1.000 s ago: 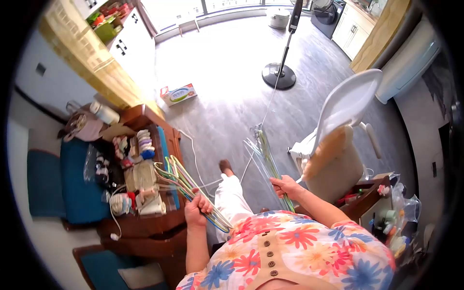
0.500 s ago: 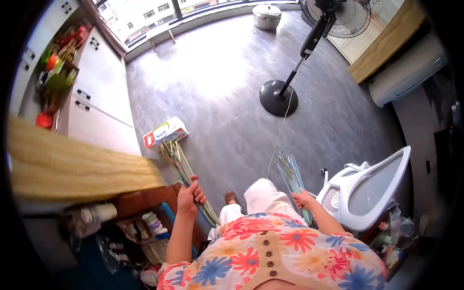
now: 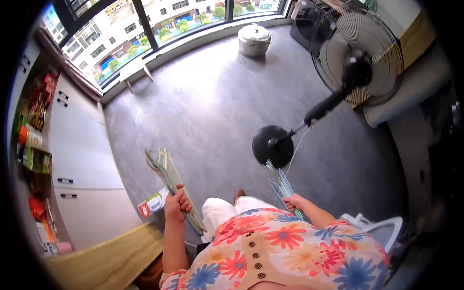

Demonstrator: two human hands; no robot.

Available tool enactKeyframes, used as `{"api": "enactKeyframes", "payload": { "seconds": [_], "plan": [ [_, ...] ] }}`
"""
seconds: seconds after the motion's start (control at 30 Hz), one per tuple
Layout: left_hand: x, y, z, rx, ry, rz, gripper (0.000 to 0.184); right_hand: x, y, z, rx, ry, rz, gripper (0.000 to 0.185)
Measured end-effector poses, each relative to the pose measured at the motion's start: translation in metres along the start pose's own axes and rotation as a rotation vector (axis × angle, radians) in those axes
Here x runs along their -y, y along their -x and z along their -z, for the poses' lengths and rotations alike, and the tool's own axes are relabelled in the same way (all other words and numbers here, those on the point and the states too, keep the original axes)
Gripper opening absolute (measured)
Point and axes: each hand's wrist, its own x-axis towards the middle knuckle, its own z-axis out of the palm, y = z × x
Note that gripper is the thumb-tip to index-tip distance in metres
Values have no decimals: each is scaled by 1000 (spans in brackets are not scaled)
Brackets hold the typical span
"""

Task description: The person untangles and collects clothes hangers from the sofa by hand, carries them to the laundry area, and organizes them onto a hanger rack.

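A bundle of thin rods in each closed hand, held out above the grey floor.

The left hand (image 3: 177,205) is wrapped around the left bundle (image 3: 169,170), its mixed green, cream and dark lengths slanting up and away from the body; they look like hangers, though blur hides their exact shape. The right hand (image 3: 295,203) grips the right bundle (image 3: 279,180), paler and bluish, whose far end overlaps the edge of the black fan base (image 3: 273,146) in view. A printed box (image 3: 153,203) shows just beside the left hand, partly hidden by it.
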Motion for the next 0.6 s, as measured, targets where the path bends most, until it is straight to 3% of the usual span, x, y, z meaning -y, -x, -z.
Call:
{"api": "enactKeyframes", "payload": {
  "seconds": [0.13, 0.27, 0.43, 0.6],
  "plan": [
    [-63, -76, -26, -7, -11, -45, 15, 153, -8, -25, -20, 49, 166, 33],
    [-125, -182, -50, 23, -33, -28, 14, 262, -32, -39, -11, -55, 309, 32],
    [-207, -323, -161, 77, -160, 40, 17, 378, -39, -30, -102, -202, 289, 30],
    [-254, -444, -306, 227, -293, 166, 16, 450, -58, -2, -185, -442, 255, 27]
  ]
}}
